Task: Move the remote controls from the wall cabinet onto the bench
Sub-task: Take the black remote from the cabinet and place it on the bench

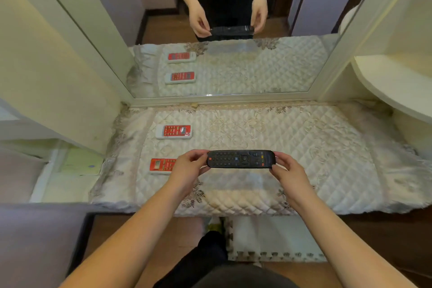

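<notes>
A black remote control (240,159) is held level above the quilted bench (315,147), lengthwise left to right. My left hand (190,166) pinches its left end and my right hand (288,172) pinches its right end. Two red-and-white remotes lie on the bench's left side: one (174,131) farther back, the other (161,165) nearer, partly hidden behind my left hand.
A large mirror (233,65) stands behind the bench and repeats the hands and remotes. A cream cabinet panel (58,72) rises at left, a rounded white shelf (392,84) at right. A padded mat (268,241) lies on the floor below the bench edge.
</notes>
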